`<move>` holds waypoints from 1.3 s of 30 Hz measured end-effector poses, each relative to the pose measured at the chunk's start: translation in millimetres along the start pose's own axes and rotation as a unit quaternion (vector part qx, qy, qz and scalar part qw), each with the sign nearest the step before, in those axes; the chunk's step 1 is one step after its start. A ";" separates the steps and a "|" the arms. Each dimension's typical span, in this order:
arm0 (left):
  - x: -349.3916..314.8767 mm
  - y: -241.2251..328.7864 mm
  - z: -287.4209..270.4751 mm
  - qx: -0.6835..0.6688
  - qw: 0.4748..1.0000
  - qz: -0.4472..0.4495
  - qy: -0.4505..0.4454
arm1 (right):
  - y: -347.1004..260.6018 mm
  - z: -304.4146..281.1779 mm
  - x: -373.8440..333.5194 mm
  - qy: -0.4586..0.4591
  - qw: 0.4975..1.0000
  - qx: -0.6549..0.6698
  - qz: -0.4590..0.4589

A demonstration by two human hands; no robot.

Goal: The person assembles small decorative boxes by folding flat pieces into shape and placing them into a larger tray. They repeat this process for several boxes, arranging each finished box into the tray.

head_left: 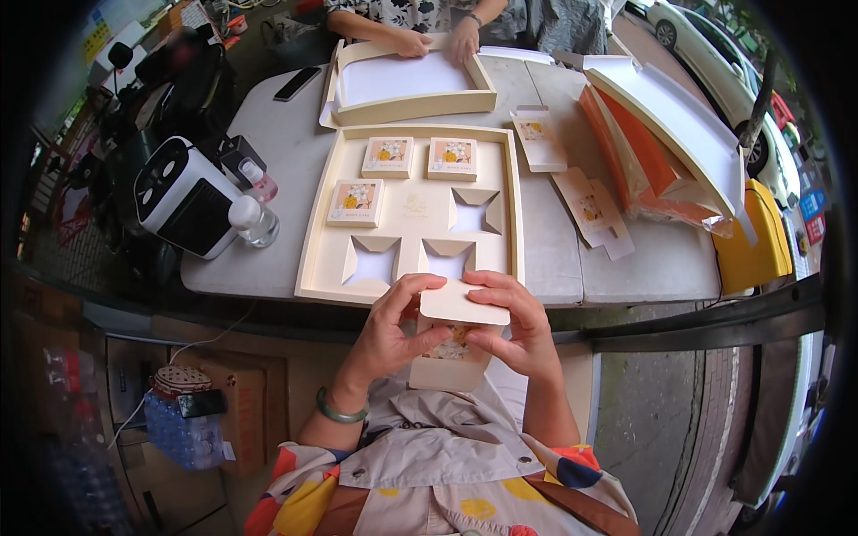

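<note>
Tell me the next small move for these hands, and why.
Probably fold the cream cardboard flap inward: the left hand and right hand grip the floral-printed cream cardboard carton with that flap sticking out, whereas the nearest square cream floral box on the rectangular cream tray looks closed.

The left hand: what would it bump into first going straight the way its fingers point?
The small cream carton, which the left hand is holding; past it, probably the right hand, though depth is unclear.
</note>
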State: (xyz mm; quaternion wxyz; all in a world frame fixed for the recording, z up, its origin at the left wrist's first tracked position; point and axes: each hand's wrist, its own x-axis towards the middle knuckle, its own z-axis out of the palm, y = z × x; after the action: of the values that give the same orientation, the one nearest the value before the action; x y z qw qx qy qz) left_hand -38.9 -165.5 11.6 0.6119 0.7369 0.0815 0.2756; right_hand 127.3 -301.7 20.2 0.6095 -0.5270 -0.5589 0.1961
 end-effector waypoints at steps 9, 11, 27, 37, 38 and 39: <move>1.4 0.2 2.9 0.057 0.998 0.026 0.011 | 0.3 -4.2 -2.8 -0.017 0.995 0.098 0.027; 2.5 4.0 3.0 0.090 0.995 0.029 0.003 | 0.0 -3.4 -3.3 -0.002 0.990 0.135 0.039; -2.1 -6.0 0.2 0.067 0.997 0.027 0.003 | -4.0 9.6 0.2 0.046 0.998 -0.009 0.028; 5.7 12.3 22.2 0.067 0.996 -0.012 0.057 | 1.0 10.5 -5.4 0.149 0.988 -0.026 0.026; 4.8 9.2 21.6 0.056 0.997 -0.007 0.061 | -6.5 9.8 -3.5 0.138 0.989 -0.038 0.031; 4.1 5.4 20.2 0.045 0.997 -0.003 0.065 | -9.4 10.2 -1.9 0.122 0.992 -0.029 0.032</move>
State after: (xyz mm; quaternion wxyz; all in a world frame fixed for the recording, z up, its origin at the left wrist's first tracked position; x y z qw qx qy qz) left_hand -26.4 -182.2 16.0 0.5722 0.7439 0.1356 0.3174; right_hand 114.4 -302.4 25.6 0.6514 -0.5817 -0.4686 0.1331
